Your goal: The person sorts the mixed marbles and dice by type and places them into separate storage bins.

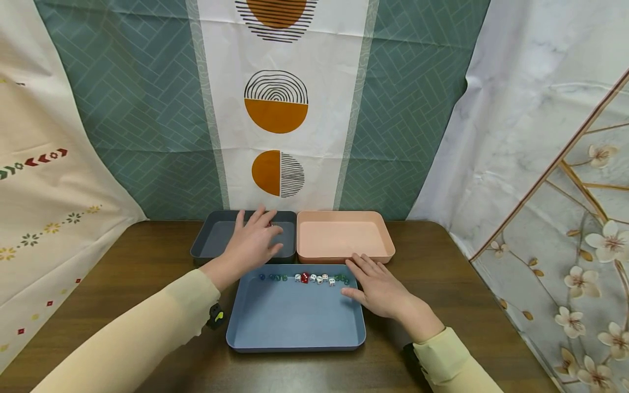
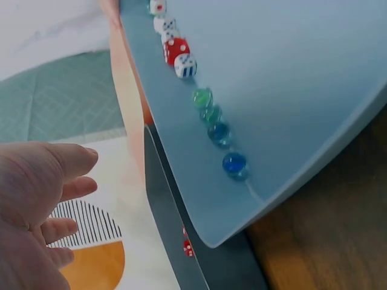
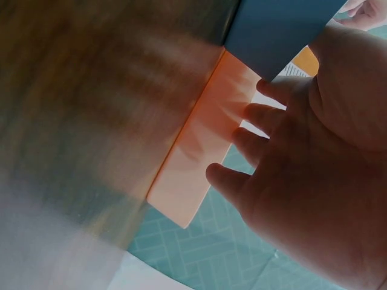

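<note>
My left hand [image 1: 253, 240] hovers over the dark grey tray [image 1: 212, 234], fingers spread and holding nothing. Red dice [image 2: 188, 248] lie in that tray, partly hidden behind the hand in the head view. Fingers extended, my right hand [image 1: 380, 286] is at the right back corner of the blue tray [image 1: 295, 322]; whether it touches the rim I cannot tell. Along the blue tray's back edge runs a row of small pieces: a blue marble [image 2: 234, 163], green marbles [image 2: 202, 98], several white dice [image 1: 319, 279] and a red die [image 1: 304, 278]. More green marbles [image 1: 342, 279] sit at the row's right end.
Beside the dark grey tray stands a pink tray [image 1: 344, 234], behind the blue one. All three are on a brown wooden table [image 1: 147, 273]. Patterned cloths [image 1: 417, 109] hang behind and at both sides.
</note>
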Motion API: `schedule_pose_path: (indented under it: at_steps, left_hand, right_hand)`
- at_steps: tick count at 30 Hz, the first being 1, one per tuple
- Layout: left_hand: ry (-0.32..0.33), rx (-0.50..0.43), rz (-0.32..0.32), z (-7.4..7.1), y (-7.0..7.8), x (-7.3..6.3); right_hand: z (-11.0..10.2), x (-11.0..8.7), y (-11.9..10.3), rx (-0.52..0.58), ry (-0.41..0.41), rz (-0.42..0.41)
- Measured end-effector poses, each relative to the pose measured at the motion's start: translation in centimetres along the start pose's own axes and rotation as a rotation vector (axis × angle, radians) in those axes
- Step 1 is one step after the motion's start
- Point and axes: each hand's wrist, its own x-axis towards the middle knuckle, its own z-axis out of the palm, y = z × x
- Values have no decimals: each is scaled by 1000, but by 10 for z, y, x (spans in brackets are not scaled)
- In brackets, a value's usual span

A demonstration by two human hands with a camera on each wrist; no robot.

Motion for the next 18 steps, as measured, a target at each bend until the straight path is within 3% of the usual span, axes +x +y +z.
schedule_pose_path:
  at_steps: [8, 18]
  left_hand:
    - [-4, 7, 50, 3, 16, -10]
    - [-30, -48, 90, 8, 28, -17]
  right_hand:
    - [8, 1, 9, -18, 14, -5]
    - [4, 0, 4, 5, 27, -13]
